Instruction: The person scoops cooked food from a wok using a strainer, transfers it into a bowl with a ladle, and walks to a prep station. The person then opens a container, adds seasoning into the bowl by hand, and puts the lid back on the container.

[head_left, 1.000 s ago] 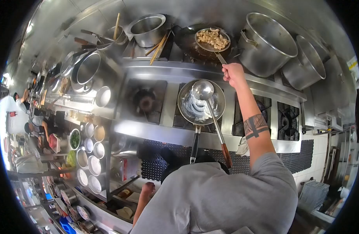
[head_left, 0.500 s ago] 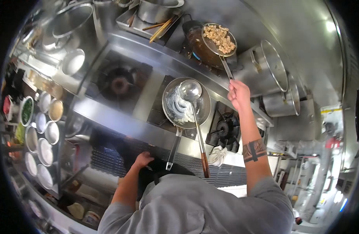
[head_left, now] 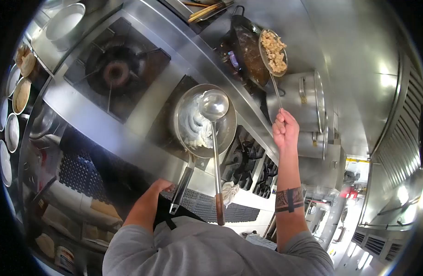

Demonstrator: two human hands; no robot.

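while the metal wall (head_left: pixel 349 60) gleams, a pan (head_left: pixel 228 133) sits on the range (head_left: pixel 140 112).

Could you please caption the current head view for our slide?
The right hand holds a strainer of food pieces; a ladle rests in the white-smeared pan.

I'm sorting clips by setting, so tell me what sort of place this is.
Most likely a commercial kitchen: a long steel range with several burners, large metal stockpots behind it, and a row of small round containers at the left.
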